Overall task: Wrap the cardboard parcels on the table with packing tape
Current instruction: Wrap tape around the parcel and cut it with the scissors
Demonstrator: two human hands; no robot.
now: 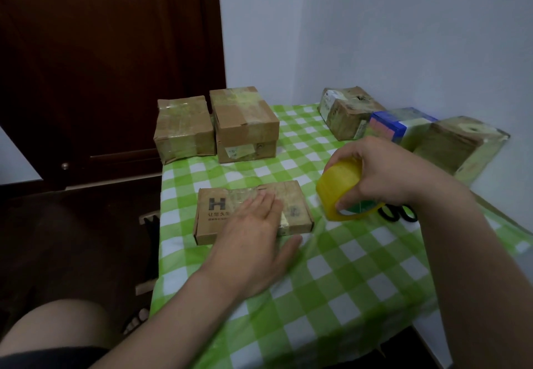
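Your left hand [253, 233] lies flat on the flat parcel [294, 195] in the middle of the frame, fingers [259, 204] straight. Your right hand [383, 175] grips the yellow tape roll [337, 192], just right of the parcel. The parcel's long side runs left to right. The counter [346, 282] edge is near on its left; open room lies lower right.

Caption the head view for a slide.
Left hand flat on a parcel; right hand holds tape roll beside it; taped parcels behind.
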